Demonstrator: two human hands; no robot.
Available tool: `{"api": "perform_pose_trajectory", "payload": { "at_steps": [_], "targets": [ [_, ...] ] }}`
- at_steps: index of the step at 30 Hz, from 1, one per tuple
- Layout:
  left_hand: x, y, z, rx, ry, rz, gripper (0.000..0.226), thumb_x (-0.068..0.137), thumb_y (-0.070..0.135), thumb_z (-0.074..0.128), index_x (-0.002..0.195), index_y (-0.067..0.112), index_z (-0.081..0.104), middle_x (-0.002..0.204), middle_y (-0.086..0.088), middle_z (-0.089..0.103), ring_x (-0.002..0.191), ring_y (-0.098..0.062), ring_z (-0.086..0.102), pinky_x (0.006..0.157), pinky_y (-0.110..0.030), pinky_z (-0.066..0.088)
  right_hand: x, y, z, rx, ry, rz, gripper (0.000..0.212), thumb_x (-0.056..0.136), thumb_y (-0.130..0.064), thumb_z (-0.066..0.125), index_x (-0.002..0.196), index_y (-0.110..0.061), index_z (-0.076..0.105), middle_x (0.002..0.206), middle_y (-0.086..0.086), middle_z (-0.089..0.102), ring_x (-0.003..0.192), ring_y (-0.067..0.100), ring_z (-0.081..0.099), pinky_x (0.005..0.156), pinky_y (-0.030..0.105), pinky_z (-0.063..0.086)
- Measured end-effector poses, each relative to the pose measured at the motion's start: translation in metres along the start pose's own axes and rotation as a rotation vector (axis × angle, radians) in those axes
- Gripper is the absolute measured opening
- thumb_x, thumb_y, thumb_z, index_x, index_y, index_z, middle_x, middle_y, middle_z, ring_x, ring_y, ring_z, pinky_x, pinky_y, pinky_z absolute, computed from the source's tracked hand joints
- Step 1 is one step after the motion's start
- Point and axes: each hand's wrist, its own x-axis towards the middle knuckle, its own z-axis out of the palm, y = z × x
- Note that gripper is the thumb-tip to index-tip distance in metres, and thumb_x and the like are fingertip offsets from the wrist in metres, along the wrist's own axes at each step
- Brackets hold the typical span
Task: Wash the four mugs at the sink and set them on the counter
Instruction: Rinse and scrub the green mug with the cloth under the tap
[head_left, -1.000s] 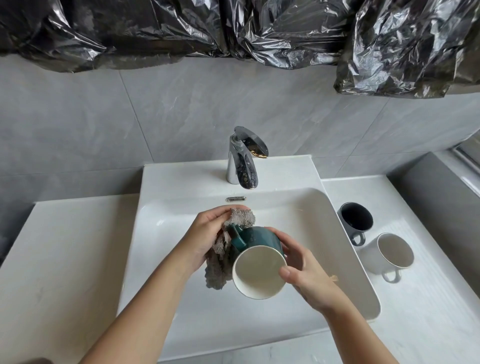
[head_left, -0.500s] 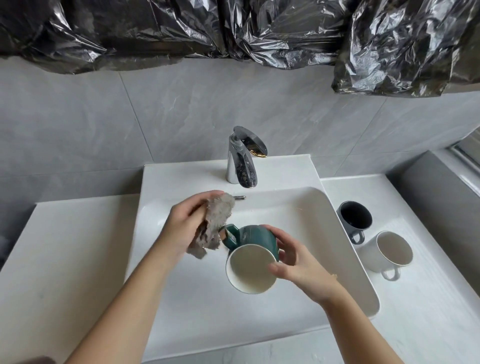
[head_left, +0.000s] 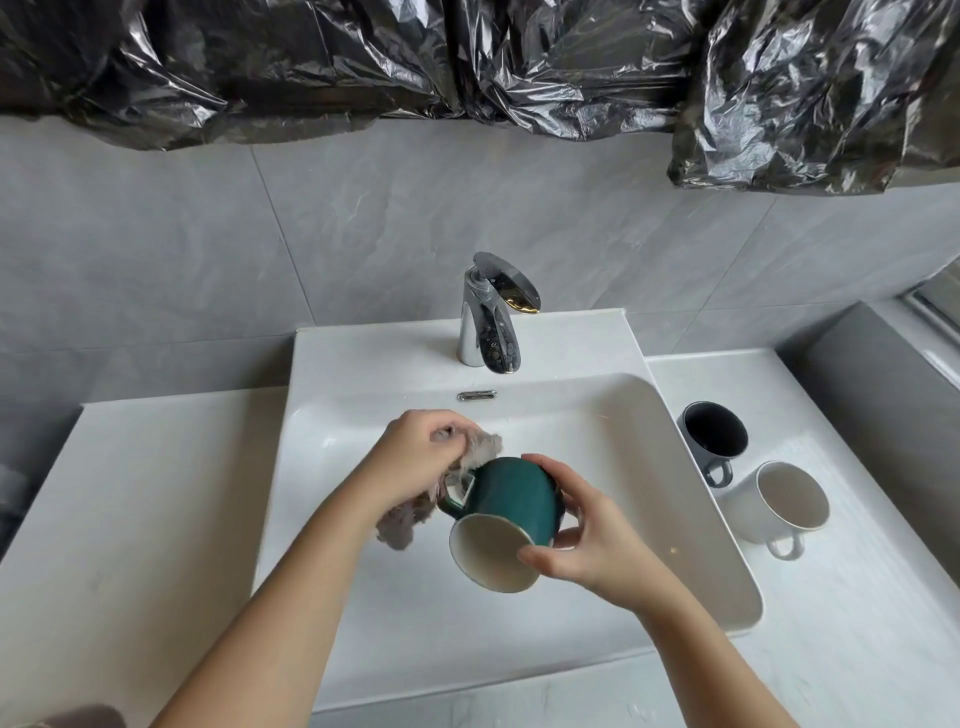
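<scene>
Over the white sink basin (head_left: 675, 499), my right hand (head_left: 582, 540) grips a teal mug (head_left: 511, 493) with a cream inside, tilted so its mouth faces me and its handle points left. My left hand (head_left: 415, 457) holds a grey-brown cloth (head_left: 400, 519) bunched against the mug's handle side. A dark grey mug (head_left: 714, 436) and a white mug (head_left: 779, 506) stand upright on the counter to the right of the basin. A fourth mug is not in view.
A chrome tap (head_left: 488, 322) stands behind the basin with no water running. White counter (head_left: 130, 519) extends left of the sink. Black plastic sheeting (head_left: 467, 62) hangs along the grey tiled wall above.
My left hand has brought the cloth back down against the mug's handle after lifting away. My right hand has turned the mug a little, showing more of its teal side.
</scene>
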Motion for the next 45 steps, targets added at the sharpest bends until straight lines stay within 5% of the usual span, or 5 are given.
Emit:
{"api": "perform_pose_trajectory", "payload": {
  "at_steps": [8,18,33,40,45],
  "targets": [
    [-0.011,-0.001,0.017,-0.720,0.021,-0.125,0.036,0.098,0.003,0.038,0.088,0.015,0.071,0.085,0.001,0.075,0.085,-0.017,0.068,0.080,-0.026,0.053,0.001,0.005,0.010,0.433,-0.046,0.071,0.094,0.052,-0.064,0.086,0.134,-0.028,0.056,0.129,0.008,0.062,0.107,0.023,0.060,0.080,0.041,0.047],
    [-0.032,-0.040,0.030,-0.630,-0.173,-0.073,0.080,0.055,0.067,0.078,0.114,0.016,0.059,0.103,-0.006,0.070,0.098,-0.020,0.066,0.088,-0.036,0.050,0.007,0.014,0.012,0.710,0.105,0.099,0.089,0.060,-0.059,0.084,0.132,-0.015,0.057,0.131,0.022,0.058,0.116,0.042,0.059,0.084,0.050,0.056],
    [-0.036,-0.039,0.046,-0.833,0.041,-0.094,0.082,0.047,0.038,0.084,0.121,0.020,0.054,0.114,-0.005,0.069,0.104,-0.015,0.066,0.080,-0.025,0.053,0.006,-0.004,-0.005,0.452,0.021,0.297,0.059,0.085,-0.037,0.073,0.139,-0.033,0.050,0.128,0.006,0.063,0.107,0.028,0.068,0.076,0.042,0.059],
    [-0.038,-0.035,0.051,-0.438,0.163,0.013,0.090,0.047,0.045,0.086,0.126,0.038,0.043,0.122,0.011,0.061,0.112,-0.001,0.059,0.094,-0.025,0.048,0.015,-0.024,0.010,0.463,0.058,0.399,0.069,0.068,-0.051,0.074,0.128,-0.026,0.052,0.121,0.011,0.064,0.100,0.034,0.070,0.077,0.049,0.060],
    [-0.037,-0.038,0.045,-0.402,0.099,0.097,0.050,0.086,0.054,0.055,0.130,0.031,0.051,0.128,0.007,0.059,0.120,-0.007,0.055,0.106,-0.041,0.043,0.023,-0.017,0.013,0.466,0.147,0.455,0.060,0.075,-0.036,0.080,0.122,-0.017,0.049,0.116,0.014,0.064,0.096,0.031,0.070,0.071,0.042,0.060]
  ]
}}
